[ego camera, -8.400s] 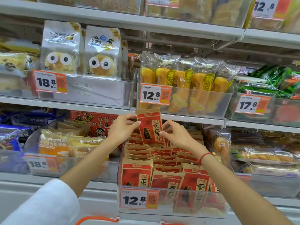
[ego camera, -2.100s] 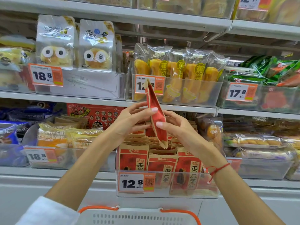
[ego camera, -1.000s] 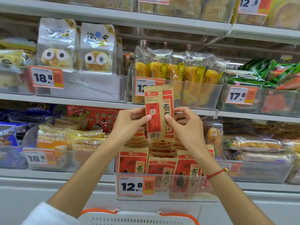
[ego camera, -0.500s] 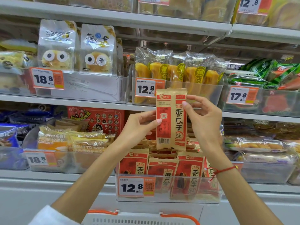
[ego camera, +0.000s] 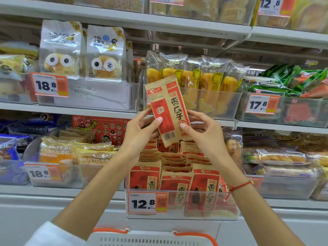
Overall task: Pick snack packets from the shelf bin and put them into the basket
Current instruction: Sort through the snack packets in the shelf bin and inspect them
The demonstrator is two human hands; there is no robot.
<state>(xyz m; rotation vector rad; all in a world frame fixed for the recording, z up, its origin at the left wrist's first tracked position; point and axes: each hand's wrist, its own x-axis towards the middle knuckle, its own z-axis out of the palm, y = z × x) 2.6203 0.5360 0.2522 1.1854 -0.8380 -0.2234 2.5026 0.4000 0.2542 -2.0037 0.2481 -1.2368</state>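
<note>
A red and tan snack packet [ego camera: 167,107] is held up in front of the shelf, its back side with a barcode facing me, tilted slightly left. My left hand [ego camera: 140,132] pinches its left edge and my right hand [ego camera: 204,134] pinches its lower right edge. Below the hands stands the clear shelf bin [ego camera: 181,213], filled with several matching packets [ego camera: 177,181] and marked 12.8. The white basket [ego camera: 150,239] with orange handles shows at the bottom edge, right under the bin.
Clear bins of bread packs [ego camera: 74,155] stand left of the snack bin, pastry packs [ego camera: 276,157] to its right. The shelf above carries bags with eye faces [ego camera: 104,54], yellow cake sticks [ego camera: 195,80] and green packets [ego camera: 292,80].
The packet has been turned from edge-on to back side facing me, then lowered a little and tilted left. My right hand slid from its upper right edge down to its lower right edge.
</note>
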